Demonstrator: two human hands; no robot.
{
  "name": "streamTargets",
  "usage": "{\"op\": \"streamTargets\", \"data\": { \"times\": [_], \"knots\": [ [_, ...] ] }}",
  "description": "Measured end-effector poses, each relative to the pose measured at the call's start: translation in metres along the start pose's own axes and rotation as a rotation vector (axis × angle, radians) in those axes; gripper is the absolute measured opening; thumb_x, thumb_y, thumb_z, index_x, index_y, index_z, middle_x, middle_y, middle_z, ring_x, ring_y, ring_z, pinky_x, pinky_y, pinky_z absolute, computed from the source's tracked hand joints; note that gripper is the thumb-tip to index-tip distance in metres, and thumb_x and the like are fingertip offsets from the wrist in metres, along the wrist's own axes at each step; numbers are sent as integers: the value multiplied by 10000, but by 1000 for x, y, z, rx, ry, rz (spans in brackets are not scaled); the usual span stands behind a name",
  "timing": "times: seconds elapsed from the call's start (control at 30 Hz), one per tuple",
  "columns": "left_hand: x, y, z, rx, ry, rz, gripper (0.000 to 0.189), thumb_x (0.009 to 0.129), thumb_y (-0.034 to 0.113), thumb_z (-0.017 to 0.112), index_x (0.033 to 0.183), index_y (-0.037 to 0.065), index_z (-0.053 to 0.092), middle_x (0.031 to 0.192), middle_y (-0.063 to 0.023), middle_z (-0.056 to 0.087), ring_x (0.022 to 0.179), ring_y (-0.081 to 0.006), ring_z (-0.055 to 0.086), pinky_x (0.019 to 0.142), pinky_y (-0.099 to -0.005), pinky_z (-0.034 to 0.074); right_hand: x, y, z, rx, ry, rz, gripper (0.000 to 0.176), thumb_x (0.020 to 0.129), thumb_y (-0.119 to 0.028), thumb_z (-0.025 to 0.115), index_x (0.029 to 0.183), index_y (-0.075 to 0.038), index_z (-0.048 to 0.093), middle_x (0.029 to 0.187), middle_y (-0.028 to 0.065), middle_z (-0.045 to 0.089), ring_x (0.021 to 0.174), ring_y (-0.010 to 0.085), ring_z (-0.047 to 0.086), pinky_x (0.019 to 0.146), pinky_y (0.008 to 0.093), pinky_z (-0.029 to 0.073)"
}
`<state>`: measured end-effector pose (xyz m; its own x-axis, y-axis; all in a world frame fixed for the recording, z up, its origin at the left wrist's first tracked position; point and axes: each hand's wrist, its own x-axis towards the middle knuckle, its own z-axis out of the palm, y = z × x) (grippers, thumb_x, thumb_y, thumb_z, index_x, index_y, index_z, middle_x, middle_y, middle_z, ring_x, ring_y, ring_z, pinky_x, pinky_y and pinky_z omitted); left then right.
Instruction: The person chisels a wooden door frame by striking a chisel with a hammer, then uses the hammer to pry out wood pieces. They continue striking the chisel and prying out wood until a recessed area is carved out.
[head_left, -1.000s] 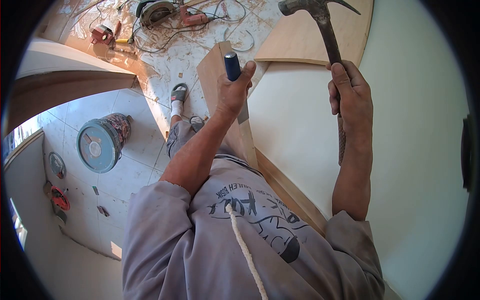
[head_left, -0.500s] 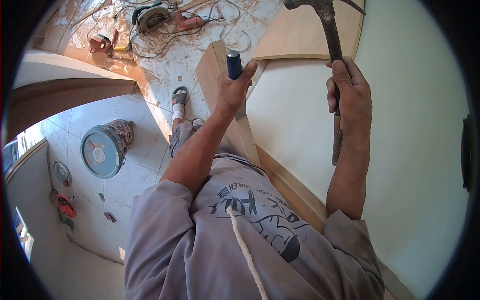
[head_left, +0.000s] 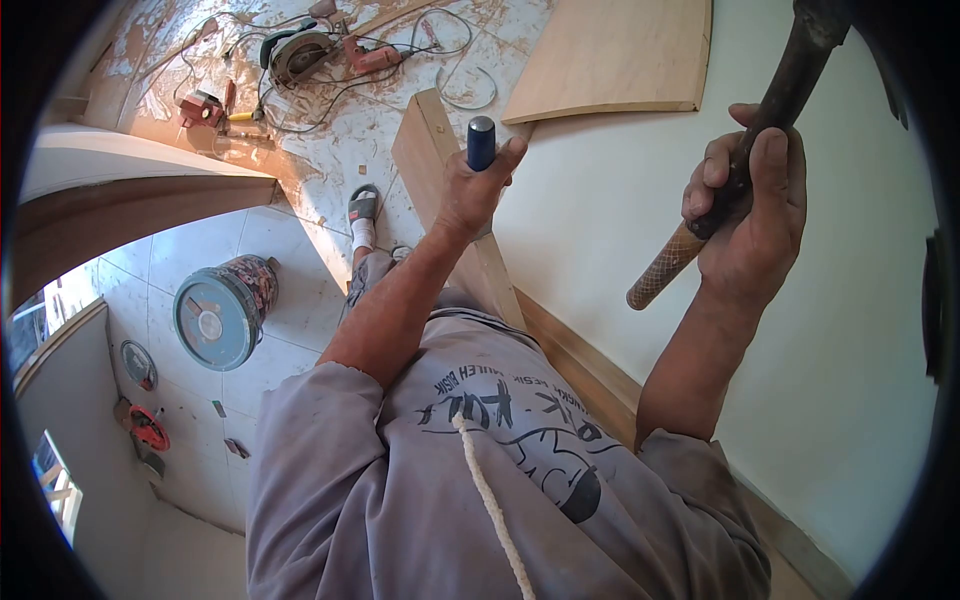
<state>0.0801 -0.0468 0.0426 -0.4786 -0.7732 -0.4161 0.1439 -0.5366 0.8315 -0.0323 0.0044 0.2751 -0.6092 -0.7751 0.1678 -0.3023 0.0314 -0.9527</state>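
Note:
My left hand [head_left: 470, 195] is wrapped round the blue handle of a chisel [head_left: 482, 148], its metal-capped end pointing up. Below the fist, the chisel's blade end is at the edge of a pale wooden board [head_left: 424, 150] standing in front of my body. Off to the right, my right hand [head_left: 758, 220] is closed round the dark shaft of a hammer [head_left: 785, 90]. The hammer is raised and tilted, its textured grip end pointing down to the left. Its head is mostly cut off at the top right of the view.
A curved wooden panel [head_left: 615, 70] leans at the white wall [head_left: 600, 230]. On the dusty floor lie a circular saw [head_left: 298, 58], a red power tool [head_left: 375, 55], another red tool [head_left: 200, 108] and loose cables. A lidded bucket [head_left: 215, 318] stands left, beneath a curved wooden edge [head_left: 130, 210].
My right hand has swung the hammer up and to the right, tilting it so its head leaves the view. My left hand keeps its hold on the chisel, nearly still.

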Motion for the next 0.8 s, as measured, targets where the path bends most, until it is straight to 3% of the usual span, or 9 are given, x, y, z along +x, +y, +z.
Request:
{"op": "streamTargets", "data": {
  "times": [0.27, 0.57, 0.63, 0.67, 0.77, 0.8],
  "knots": [
    [-9, 1, 3, -11, -36, 42, 453, 858, 429, 693, 597, 94, 538, 581, 36, 483, 556, -65, 431, 522, -258, 365, -13, 6, -6, -2, -4, -24, 349, 969, -339, 541, 1010, 6, 573, 584, 13, 500, 443, 80, 461, 415, 210, 370],
    [-12, -13, 14, 39, -64, 72, 503, 824, 509, 698, 597, 89, 541, 569, 20, 484, 548, -76, 448, 520, -260, 374, -30, -16, -10, 70, 26, -106, 330, 987, -320, 512, 959, 6, 557, 598, 30, 499, 438, 81, 451, 407, 207, 356],
    [-16, -31, 16, -81, -115, -161, 515, 821, 530, 691, 597, 91, 544, 552, 17, 479, 537, -84, 458, 527, -259, 388, -34, -20, -10, 60, -6, -71, 322, 986, -316, 517, 943, 1, 553, 589, 25, 496, 434, 76, 440, 405, 206, 345],
    [-17, -29, 18, -76, -127, -156, 515, 821, 530, 691, 597, 91, 544, 552, 17, 479, 537, -84, 458, 527, -259, 388, -37, -19, -10, 10, -36, -31, 314, 983, -314, 525, 925, -6, 549, 579, 16, 493, 431, 70, 429, 404, 205, 333],
    [-35, -36, 21, 15, -49, 47, 468, 861, 476, 666, 585, 142, 489, 511, 41, 407, 408, -69, 360, 392, -239, 271, -52, -14, -10, -52, -31, 34, 305, 969, -318, 555, 893, -23, 540, 558, -4, 488, 427, 57, 414, 404, 202, 307],
    [-34, -25, 16, -60, -26, 29, 465, 871, 453, 663, 577, 147, 473, 502, 45, 389, 407, -62, 350, 392, -237, 262, -53, -15, -9, -34, -23, 12, 309, 965, -325, 561, 887, -26, 538, 561, -2, 491, 429, 57, 417, 404, 202, 309]
  ]
}}
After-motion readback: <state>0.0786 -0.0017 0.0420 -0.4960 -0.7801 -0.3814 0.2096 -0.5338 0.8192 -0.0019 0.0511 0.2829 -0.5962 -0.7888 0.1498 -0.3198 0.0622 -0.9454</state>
